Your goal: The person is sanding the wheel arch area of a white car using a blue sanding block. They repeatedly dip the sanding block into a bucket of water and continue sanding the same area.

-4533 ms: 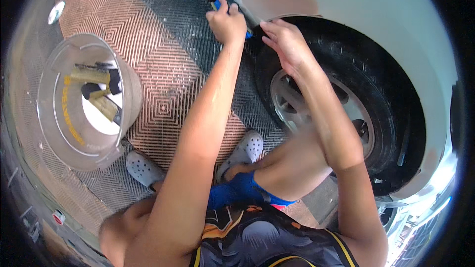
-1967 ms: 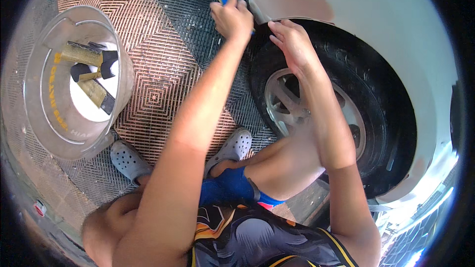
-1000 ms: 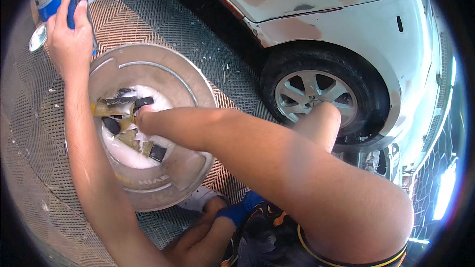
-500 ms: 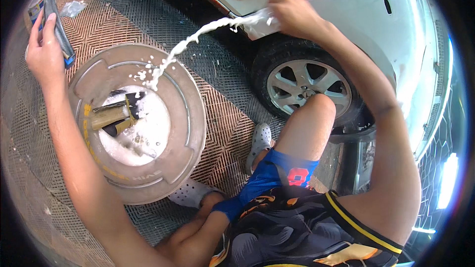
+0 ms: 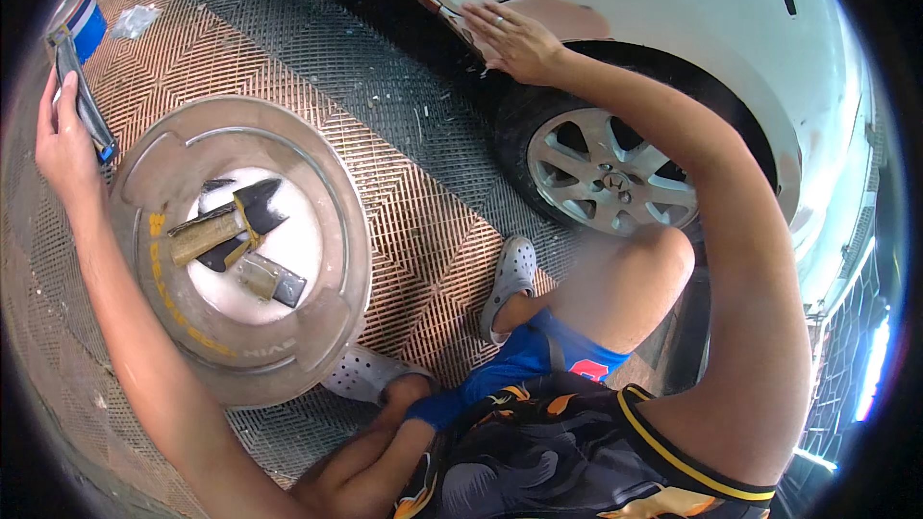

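Note:
My left hand point(image 5: 69, 139) is closed around a long dark grey sanding block point(image 5: 79, 96) with blue edges, held up at the far left. My right hand point(image 5: 517, 43) lies flat with its fingers stretched out against the pale car body point(image 5: 654, 10), just above the front of the wheel arch. Nothing shows in it. Between my arms and to the left stands a round grey-brown bucket point(image 5: 336, 202) of milky white water point(image 5: 300, 240). Folded dark and tan sheets, like sandpaper point(image 5: 210, 234), stick out of the water beside a small grey-and-tan block point(image 5: 272, 279).
A blue-and-white can point(image 5: 88, 31) stands beyond my left hand, near a crumpled clear plastic piece point(image 5: 136, 21). The car's wheel point(image 5: 611, 173) is close to my bent knee point(image 5: 639, 274). My grey clogs point(image 5: 512, 274) rest on the grated floor mat point(image 5: 423, 231).
The stream of milky water between the bucket and the car is gone. My right hand has shifted left and flattened on the panel. The left hand still grips the sanding block, slightly lower and further left.

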### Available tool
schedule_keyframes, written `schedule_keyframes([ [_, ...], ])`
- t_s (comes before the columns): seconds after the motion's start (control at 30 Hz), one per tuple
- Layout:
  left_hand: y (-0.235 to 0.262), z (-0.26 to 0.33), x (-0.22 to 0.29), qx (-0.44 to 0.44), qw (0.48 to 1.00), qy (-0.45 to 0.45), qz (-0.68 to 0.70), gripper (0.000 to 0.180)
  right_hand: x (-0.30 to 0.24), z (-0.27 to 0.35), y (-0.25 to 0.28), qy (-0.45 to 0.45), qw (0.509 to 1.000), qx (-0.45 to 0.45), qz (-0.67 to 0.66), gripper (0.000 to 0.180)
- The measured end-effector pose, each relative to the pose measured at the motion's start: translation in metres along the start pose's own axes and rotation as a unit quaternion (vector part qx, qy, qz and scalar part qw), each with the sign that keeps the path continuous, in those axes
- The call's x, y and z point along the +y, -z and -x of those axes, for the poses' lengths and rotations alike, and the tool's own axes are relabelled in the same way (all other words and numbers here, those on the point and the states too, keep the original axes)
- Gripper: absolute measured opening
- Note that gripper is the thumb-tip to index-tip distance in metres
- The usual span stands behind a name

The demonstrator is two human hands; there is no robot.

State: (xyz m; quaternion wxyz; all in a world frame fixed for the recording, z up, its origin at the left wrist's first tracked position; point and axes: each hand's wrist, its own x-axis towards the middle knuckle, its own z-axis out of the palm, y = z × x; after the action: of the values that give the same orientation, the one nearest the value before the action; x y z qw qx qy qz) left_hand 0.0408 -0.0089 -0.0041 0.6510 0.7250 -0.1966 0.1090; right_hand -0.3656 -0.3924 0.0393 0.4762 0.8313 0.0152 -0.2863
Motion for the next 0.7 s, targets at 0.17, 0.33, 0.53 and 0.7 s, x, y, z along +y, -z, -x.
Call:
schedule_keyframes([
  [0.17, -0.001, -0.004, 0.002, 0.027, 0.98, 0.074, 0.183, 0.047, -0.011, -0.026, -0.007, 0.019, 0.997, 0.037, -0.068, 0.072],
  [0.33, -0.039, 0.032, 0.112, -0.058, 0.926, 0.16, 0.336, 0.038, -0.038, 0.024, -0.022, 0.044, 0.942, 0.141, -0.301, 0.049],
  [0.53, -0.183, 0.098, 0.158, -0.132, 0.898, 0.091, 0.41, 0.029, -0.039, 0.095, 0.017, -0.169, 0.674, 0.132, -0.707, 0.062],
  [0.7, -0.298, 0.23, 0.135, -0.076, 0.839, 0.375, 0.386, 0.043, -0.021, 0.097, -0.001, -0.307, 0.365, 0.169, -0.862, 0.077],
])
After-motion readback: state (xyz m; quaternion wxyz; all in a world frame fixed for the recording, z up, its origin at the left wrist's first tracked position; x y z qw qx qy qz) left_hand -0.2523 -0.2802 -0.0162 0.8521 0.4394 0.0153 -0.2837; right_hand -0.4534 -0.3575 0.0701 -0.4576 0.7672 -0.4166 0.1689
